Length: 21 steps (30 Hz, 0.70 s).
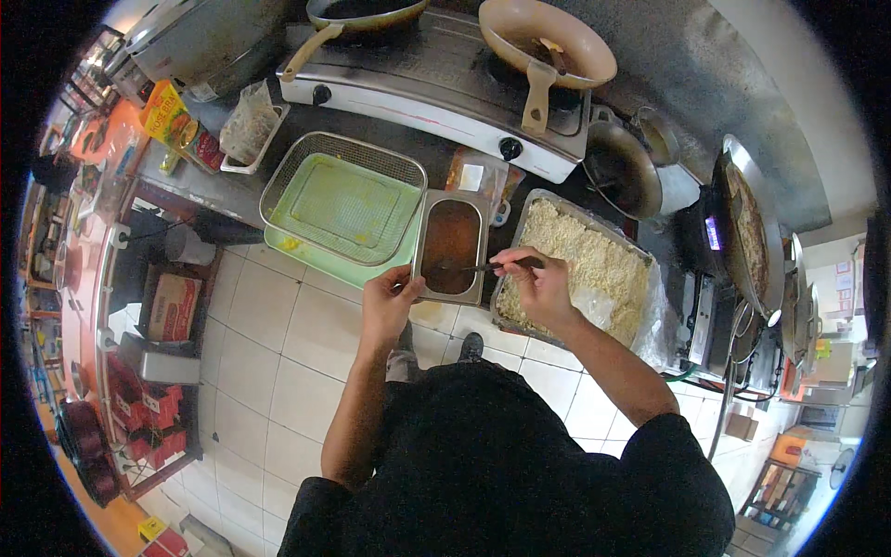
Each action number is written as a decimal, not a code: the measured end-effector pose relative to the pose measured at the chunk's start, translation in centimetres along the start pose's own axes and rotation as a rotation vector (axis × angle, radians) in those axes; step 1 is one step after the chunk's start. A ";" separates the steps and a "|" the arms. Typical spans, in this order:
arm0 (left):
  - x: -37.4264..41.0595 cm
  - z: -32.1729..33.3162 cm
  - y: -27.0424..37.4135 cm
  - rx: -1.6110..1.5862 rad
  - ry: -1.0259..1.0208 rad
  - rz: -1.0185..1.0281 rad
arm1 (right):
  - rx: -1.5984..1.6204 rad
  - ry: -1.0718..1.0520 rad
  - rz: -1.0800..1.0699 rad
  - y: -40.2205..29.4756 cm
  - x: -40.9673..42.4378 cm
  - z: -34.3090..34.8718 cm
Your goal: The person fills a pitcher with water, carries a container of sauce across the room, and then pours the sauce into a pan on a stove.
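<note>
My left hand (391, 301) grips the near left corner of a rectangular steel food pan (480, 296), thumb on the rim. Reddish-brown sauce or liquid (452, 237) lies inside the pan. My right hand (539, 282) holds a dark thin-handled utensil (495, 266), whose tip reaches into the liquid; the submerged end is hidden. Left of the pan, a wire mesh basket (334, 198) sits on a light green tray (313, 264), with yellow crumbs about. Close to my right hand is a large metal tray (550, 195) heaped with pale crumbs (578, 250), a clear plastic piece lying on them.
Behind stands a two-burner gas stove (424, 104) with a frying pan (369, 10) and a beige pan (550, 42), their handles jutting forward. A dark wok (623, 167) is farther right, near a large tilted metal pan (748, 230). Plastic packets (477, 174) lie behind the food pan.
</note>
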<state>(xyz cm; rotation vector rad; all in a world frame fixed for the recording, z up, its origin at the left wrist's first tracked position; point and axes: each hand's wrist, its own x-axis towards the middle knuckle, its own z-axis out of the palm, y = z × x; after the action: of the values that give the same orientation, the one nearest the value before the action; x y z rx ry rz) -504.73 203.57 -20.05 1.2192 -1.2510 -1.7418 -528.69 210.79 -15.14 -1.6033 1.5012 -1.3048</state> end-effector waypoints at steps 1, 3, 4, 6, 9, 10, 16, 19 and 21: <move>0.0 -0.1 -0.1 -0.008 0.001 -0.001 | 0.012 -0.010 0.034 -0.2 -0.1 0.6; 0.0 0.0 0.0 0.019 0.004 -0.004 | -0.053 -0.055 -0.067 -0.6 0.0 1.2; -0.1 0.0 0.1 0.032 0.006 -0.006 | -0.131 -0.089 -0.202 -1.0 0.4 1.2; 0.0 -0.1 -0.1 0.009 0.002 0.003 | -0.264 -0.170 -0.425 -1.0 1.0 1.2; 0.0 -0.2 -0.3 0.032 0.001 0.008 | -0.313 -0.164 -0.410 -1.4 1.6 1.2; 0.1 -0.3 -0.3 0.050 0.002 0.009 | -0.280 -0.100 -0.326 -1.2 1.6 1.1; 0.1 -0.1 -0.2 0.070 0.014 0.034 | 0.040 0.274 0.172 0.2 1.1 1.9; 0.1 -0.3 -0.5 0.050 0.012 0.023 | 0.029 0.264 0.262 0.1 0.7 3.3; 0.1 -0.2 -0.4 0.033 0.003 0.017 | -0.042 0.201 0.276 0.3 0.3 4.1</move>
<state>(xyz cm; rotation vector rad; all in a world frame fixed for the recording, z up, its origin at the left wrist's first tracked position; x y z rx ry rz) -504.53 203.54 -20.46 1.2260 -1.2894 -1.7127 -525.07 209.64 -16.80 -1.2631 1.8087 -1.3130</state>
